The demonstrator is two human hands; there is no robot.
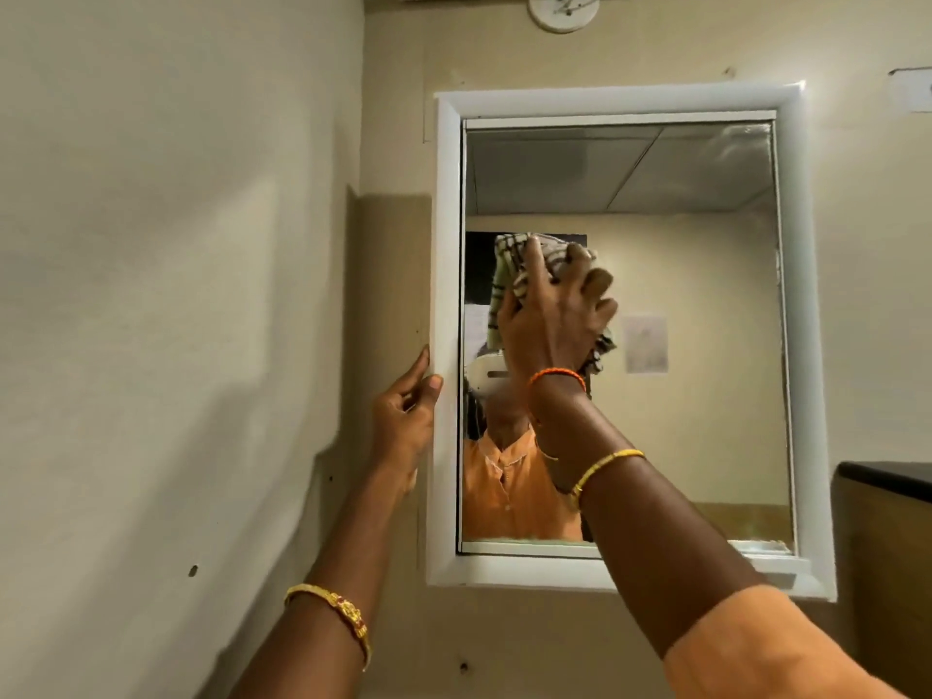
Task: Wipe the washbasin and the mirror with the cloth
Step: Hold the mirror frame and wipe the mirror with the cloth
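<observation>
A mirror in a white frame hangs on the beige wall ahead. My right hand presses a bunched checked cloth flat against the left half of the glass, about mid-height. My left hand grips the frame's left edge, thumb on the front and fingers curled behind it. The glass reflects a person in an orange top. The washbasin is out of view.
A side wall closes in on the left, meeting the mirror wall at a corner. A dark-topped cabinet stands at the right edge. A round white fitting sits on the wall above the mirror.
</observation>
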